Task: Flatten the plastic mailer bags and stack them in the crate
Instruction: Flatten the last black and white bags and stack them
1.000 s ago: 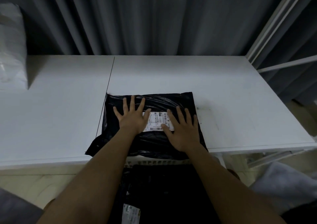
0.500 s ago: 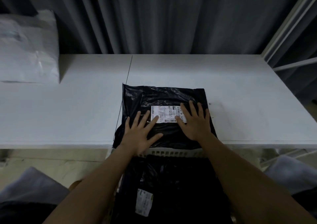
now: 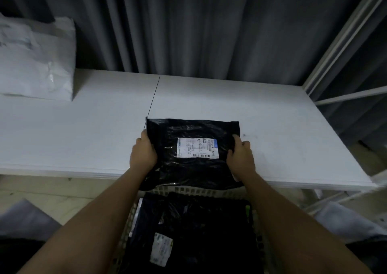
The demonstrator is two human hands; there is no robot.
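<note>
Black plastic mailer bag (image 3: 194, 131) sits flat at the near edge of the white table (image 3: 83, 131), shipping label (image 3: 197, 147) facing up, its front end hanging a bit over the crate (image 3: 134, 208) below. Left hand (image 3: 143, 153) grips the bag's left edge, fingers curled around it; right hand (image 3: 241, 156) does the same on the right edge, thumb on top. Down in the crate there's another black mailer (image 3: 199, 227) lying flat with its own label (image 3: 161, 249). Pile of white bags (image 3: 35, 62) sits far left on the table, well apart.
</note>
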